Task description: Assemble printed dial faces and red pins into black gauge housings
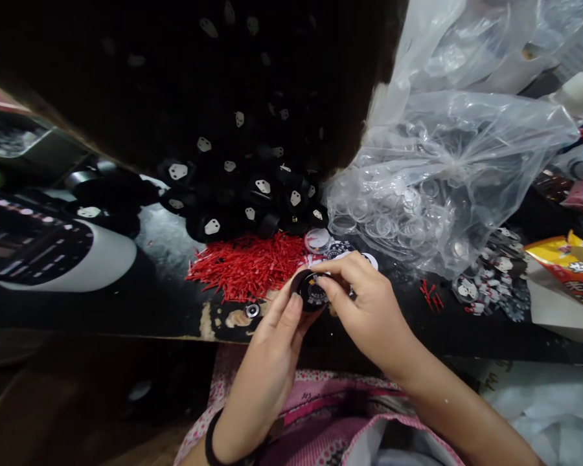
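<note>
A round black dial housing (313, 299) with a printed face is held over the front edge of the bench. My left hand (276, 330) wraps round its side, thumb on the near rim. My right hand (364, 301) has its fingers closed at the housing's right and upper rim, the thumb over the face; whether it pinches a small part there is hidden. Just beyond my hands lie a heap of thin red pointers (247, 265), a clear round cover (318, 241) and printed dial discs (340, 248). A small ring-shaped part (252, 310) sits left of my hands.
Black housings with pale metal plates (212, 226) spill from a dark container at the back. On the right are a plastic bag of clear covers (393, 213), small metal parts (500, 278) and a yellow snack packet (571, 265). A white device with a screen (111, 259) stands left.
</note>
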`<state>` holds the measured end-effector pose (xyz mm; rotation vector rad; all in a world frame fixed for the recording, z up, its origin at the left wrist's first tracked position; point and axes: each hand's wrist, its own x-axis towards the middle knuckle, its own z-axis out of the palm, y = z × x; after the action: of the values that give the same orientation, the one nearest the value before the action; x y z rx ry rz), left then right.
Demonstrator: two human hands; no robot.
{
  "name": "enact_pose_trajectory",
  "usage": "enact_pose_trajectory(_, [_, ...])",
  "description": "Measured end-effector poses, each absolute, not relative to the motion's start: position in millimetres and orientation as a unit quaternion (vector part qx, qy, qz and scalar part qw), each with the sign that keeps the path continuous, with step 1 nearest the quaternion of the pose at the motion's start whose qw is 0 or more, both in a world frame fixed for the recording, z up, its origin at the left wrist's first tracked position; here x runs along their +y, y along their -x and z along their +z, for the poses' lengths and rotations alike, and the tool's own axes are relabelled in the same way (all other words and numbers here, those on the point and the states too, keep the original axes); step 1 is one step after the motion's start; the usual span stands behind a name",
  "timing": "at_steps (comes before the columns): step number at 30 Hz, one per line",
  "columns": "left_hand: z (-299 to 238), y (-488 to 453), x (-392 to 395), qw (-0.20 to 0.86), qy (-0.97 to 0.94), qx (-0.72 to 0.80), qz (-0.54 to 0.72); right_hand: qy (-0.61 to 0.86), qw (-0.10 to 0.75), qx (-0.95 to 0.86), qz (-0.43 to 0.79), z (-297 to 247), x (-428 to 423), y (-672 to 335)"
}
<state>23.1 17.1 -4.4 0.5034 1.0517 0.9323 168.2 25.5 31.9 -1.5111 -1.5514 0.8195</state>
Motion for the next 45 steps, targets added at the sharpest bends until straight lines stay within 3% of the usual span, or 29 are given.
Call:
enact_pose_trajectory(9, [-28.9,-14.7,13.0,0.682,-0.376,0.468,0.417,0.611,0.404,-0.469,0.493,27.1,27.5,-165.9])
enact_pose_trajectory(16, [-21.5,-17.9,14.8,0.686,-0.375,0.456,0.425,0.647,0.342,-0.544,0.410,21.1,22.5,-168.9])
enact_pose_trajectory(23, [-23.2,9.5,5.5,0.638,-0.404,0.526,0.392,0.580,0.282,-0.624,0.441,22.6,8.8,-162.7])
enact_pose_trajectory(32, [-12.7,35.8,15.4,0.655,-0.192,0.515,0.518,0.572,0.055,-0.814,0.081,8.0,55.8,-118.1])
enact_pose_trajectory(37, [-9.7,25.7,15.3,0.664,-0.196,0.472,0.546,0.575,0.056,-0.809,0.104,6.6,56.7,-121.2])
enact_pose_trajectory(45, [-7.1,13.0,19.4,0.678,-0.215,0.449,0.540,0.575,0.147,-0.776,0.213,14.1,40.5,-137.9])
